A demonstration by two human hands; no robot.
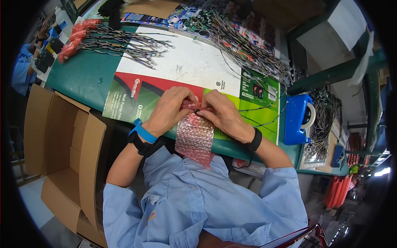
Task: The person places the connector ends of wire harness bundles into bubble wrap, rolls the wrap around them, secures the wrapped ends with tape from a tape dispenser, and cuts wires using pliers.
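My left hand and my right hand meet at the table's front edge, both closed on a sheet of pink bubble wrap. The sheet's upper end is rolled up between my fingers, while the loose end hangs over the edge towards my shirt. Thin dark cables run out to the right from beside my right hand. Whatever lies inside the roll is hidden by the wrap and my fingers. Under my hands lies a printed cardboard sheet in red, green and white.
Bundles of cables with pink-wrapped ends lie at the back left. A heap of loose cables is at the back right. A blue tape dispenser stands right; an open cardboard box is at left. Another person's sleeve shows far left.
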